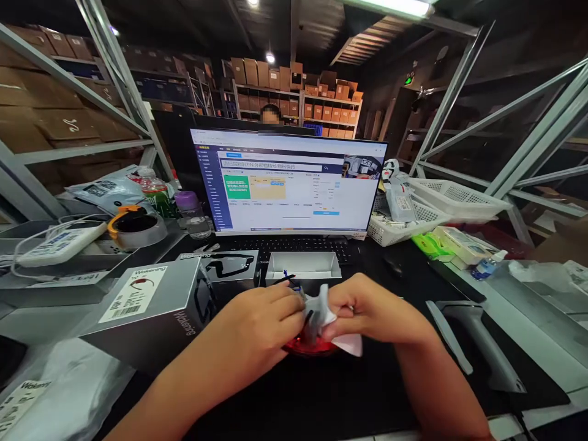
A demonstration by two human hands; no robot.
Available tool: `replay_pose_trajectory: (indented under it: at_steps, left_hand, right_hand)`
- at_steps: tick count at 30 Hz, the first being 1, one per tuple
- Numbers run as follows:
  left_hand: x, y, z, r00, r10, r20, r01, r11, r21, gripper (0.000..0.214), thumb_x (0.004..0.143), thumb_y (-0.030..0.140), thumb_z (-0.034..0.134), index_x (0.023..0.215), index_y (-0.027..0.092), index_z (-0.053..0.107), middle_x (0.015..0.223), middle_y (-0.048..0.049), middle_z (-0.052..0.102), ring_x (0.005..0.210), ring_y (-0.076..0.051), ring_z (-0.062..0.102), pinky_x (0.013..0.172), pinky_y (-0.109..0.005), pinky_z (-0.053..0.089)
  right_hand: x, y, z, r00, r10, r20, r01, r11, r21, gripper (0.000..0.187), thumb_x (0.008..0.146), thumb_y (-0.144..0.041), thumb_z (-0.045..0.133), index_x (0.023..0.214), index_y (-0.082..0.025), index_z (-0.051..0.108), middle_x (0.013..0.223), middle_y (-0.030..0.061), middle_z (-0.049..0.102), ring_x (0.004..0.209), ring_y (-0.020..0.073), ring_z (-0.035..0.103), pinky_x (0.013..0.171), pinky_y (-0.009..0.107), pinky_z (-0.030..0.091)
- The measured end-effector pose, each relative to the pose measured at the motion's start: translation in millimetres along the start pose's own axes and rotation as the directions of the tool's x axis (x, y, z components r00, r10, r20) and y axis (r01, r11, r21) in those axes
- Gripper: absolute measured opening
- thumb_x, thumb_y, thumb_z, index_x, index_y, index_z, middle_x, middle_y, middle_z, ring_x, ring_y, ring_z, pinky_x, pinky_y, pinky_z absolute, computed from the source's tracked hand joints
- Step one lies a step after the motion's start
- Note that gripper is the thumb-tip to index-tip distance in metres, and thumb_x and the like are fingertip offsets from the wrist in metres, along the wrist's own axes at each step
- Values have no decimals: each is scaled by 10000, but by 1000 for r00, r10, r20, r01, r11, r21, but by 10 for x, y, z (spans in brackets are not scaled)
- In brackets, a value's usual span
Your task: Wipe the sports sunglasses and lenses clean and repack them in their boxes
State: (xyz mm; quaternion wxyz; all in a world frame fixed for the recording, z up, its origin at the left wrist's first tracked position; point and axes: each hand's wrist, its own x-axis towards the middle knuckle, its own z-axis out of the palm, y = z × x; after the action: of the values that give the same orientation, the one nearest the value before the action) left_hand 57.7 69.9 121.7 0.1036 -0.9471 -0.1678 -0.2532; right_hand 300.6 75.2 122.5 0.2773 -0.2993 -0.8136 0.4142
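Observation:
My left hand curls around a glossy red-lensed piece of eyewear low over the black desk mat; much of it is hidden behind my fingers. Between finger and thumb, my right hand pinches a pale grey cloth, bunched up against the eyewear. A white flap sticks out under the right hand; whether it belongs to the cloth I cannot tell. Just beyond my hands lies an open box part with a white inside. Left of it is a flat box printed with black eyewear.
A grey Wakening box stands at left, with a plastic-wrapped package nearer. A barcode scanner rests at right. Behind are a keyboard, a monitor, a tape roll and white baskets. A person is beyond the monitor.

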Motion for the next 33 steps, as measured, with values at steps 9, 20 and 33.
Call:
replay_pose_trajectory:
  at_steps: [9,20,33]
  left_hand:
    - [-22,-101,78,993,115,-34,-114,992,46,128,964,149,516,942,155,642,952,-58,724,929,-195,704,996,-411,564]
    - [15,-27,168,994,82,-71,-85,995,-45,87,945,141,575,915,169,652,920,-47,739,903,-171,706,1002,-381,565]
    - [-11,-55,-25,999,23,-36,-26,996,-82,105,953,155,579,868,178,636,1002,-17,753,997,-164,708,1067,-363,507]
  right_hand:
    - [126,132,43,999,-12,42,3,978,207,649,705,-442,864,557,-199,280,553,-105,257,534,56,214,469,223,161]
    - [78,-29,260,998,15,-56,-14,1000,19,502,806,-222,760,571,-176,319,571,-96,271,544,53,243,480,210,188]
    - [-39,-5,-124,988,-15,156,0,995,95,572,789,-333,795,546,-185,299,542,-98,253,522,52,232,468,207,187]
